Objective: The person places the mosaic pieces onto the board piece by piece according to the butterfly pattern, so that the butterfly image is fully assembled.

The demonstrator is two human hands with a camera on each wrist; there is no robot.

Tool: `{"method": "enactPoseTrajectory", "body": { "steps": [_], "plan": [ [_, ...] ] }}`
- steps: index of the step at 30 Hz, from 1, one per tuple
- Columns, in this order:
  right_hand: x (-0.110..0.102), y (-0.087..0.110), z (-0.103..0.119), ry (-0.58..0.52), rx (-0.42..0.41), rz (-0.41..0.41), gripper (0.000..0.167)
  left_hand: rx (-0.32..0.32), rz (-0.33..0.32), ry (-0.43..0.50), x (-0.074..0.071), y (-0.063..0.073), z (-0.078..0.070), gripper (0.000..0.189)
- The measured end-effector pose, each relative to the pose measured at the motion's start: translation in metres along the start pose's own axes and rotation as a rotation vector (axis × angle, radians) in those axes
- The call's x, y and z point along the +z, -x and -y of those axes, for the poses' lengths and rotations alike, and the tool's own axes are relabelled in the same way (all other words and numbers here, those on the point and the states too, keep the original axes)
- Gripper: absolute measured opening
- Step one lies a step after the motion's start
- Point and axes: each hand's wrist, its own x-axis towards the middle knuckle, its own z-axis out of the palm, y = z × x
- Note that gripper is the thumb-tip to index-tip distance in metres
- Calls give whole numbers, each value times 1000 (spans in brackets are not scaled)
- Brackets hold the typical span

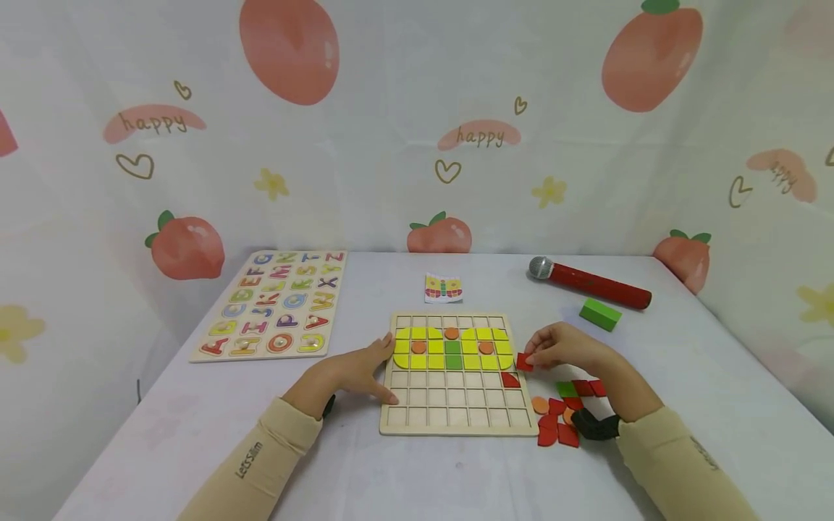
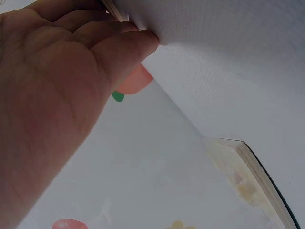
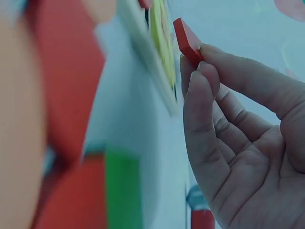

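Note:
A wooden grid board (image 1: 426, 417) lies in front of me, its upper cells filled with yellow, green and orange tiles. One red quarter-round tile (image 1: 511, 380) sits near its right edge. My left hand (image 1: 355, 370) rests at the board's left edge, thumb and fingers spread along it; in the left wrist view the fingertips touch the edge. Just off the board's right side, my right hand (image 1: 563, 346) pinches a red tile (image 1: 524, 362) between thumb and fingertips. The right wrist view shows this red tile (image 3: 187, 42) held tilted, with the board beyond it.
Loose red, green and orange tiles (image 1: 549, 432) lie right of the board, under my right forearm. A pattern card (image 1: 444, 288) lies behind the board. An alphabet puzzle (image 1: 270, 307) is at the left; a green block (image 1: 600, 314) and a red microphone (image 1: 593, 283) are at the right.

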Motion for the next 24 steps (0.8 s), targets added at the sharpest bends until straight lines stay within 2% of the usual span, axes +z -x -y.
{"method": "enactPoseTrajectory", "body": {
  "steps": [9, 16, 21, 24],
  "plan": [
    [18, -8, 25, -21, -60, 92, 23, -2, 4, -7, 1, 0, -1, 107],
    [28, -12, 29, 2, -122, 187, 19, 0, 5, -1, 0, -1, -1, 107],
    [38, -16, 30, 80, -81, 120, 16, 7, 6, 2, 0, -1, 0, 107],
    [43, -17, 32, 147, -89, 78, 13, 7, 5, 6, 0, -1, 0, 107]
  ]
}}
